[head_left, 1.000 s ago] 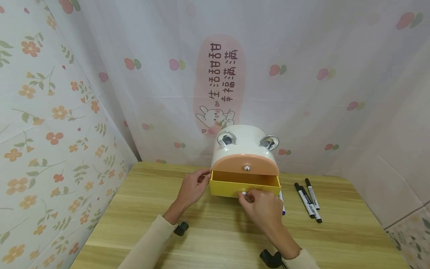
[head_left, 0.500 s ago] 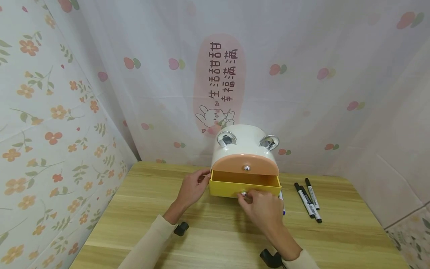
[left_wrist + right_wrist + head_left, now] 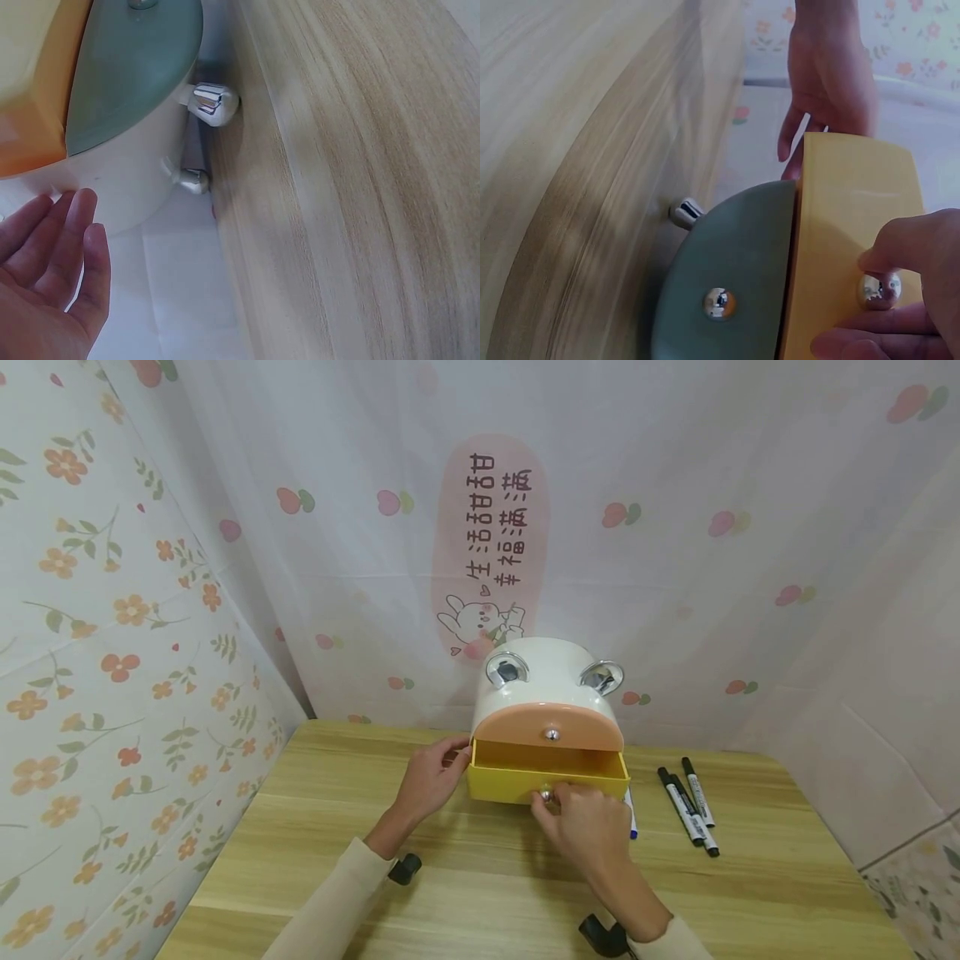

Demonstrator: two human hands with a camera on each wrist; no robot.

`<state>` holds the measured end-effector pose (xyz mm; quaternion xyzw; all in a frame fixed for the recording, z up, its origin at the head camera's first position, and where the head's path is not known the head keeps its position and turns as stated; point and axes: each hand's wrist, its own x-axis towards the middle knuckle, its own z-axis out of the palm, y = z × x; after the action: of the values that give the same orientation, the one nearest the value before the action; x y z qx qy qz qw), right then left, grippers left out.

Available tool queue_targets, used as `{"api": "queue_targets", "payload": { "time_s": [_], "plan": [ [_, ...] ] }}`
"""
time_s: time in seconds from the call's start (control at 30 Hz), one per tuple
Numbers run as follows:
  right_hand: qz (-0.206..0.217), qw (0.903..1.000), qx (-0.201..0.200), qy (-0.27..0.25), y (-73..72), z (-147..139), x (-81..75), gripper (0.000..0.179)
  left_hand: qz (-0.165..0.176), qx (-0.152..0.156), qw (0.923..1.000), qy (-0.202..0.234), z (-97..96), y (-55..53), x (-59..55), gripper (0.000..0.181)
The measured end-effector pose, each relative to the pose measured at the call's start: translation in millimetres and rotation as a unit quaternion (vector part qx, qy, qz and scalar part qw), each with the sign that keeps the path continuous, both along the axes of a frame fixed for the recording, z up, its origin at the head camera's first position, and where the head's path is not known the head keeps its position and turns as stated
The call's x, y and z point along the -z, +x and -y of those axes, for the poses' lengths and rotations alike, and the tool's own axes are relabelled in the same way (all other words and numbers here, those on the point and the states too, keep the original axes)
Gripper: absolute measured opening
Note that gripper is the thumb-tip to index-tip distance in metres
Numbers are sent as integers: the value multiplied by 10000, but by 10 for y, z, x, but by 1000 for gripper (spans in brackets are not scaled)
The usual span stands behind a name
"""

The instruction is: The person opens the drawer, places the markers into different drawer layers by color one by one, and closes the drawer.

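Fingers of the right hand (image 3: pixel 588 827) pinch the round shiny silver knob (image 3: pixel 882 292) of the yellow rectangular drawer (image 3: pixel 501 783), open just beyond them. Left of them, the left hand (image 3: pixel 430 781), fingers loosely extended, lies beside the rounded glossy white cabinet (image 3: pixel 549 675).

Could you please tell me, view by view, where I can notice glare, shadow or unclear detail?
Head view: glints on the silver eyes, shadow on the table below the yellow drawer, lettering on the markers too small to read; left wrist view: reflections on the silver feet; right wrist view: glare on the yellow drawer's knob.
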<state>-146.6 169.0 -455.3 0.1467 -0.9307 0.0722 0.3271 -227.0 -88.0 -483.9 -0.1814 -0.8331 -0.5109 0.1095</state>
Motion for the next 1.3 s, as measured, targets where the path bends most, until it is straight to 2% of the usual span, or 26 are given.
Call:
{"api": "queue_targets", "payload": {
  "time_s": [0.6,0.77,0.93,1.03,1.23,1.3],
  "plan": [
    [-101,9995,-158,241,311,-25,-56,45,-109,31,9999,-86,0,-2,-21,31],
    [-265,9989,-289,246,391,-36,-56,45,-63,-28,9999,-115,-6,2,-22,31],
    [-514,9975,-414,249,411,-46,-33,44,-56,-47,9999,-118,-8,6,-24,31],
    [-315,9985,-404,188,428,-53,-40,44,-94,-45,9999,-119,-6,2,-10,31],
    [636,9974,-211,-270,493,-64,-158,37,-124,-41,9999,-112,-4,-7,15,31],
    [723,9961,-193,-458,503,-84,-199,32,-129,-35,9999,-107,-5,-8,16,31]
  ]
}}
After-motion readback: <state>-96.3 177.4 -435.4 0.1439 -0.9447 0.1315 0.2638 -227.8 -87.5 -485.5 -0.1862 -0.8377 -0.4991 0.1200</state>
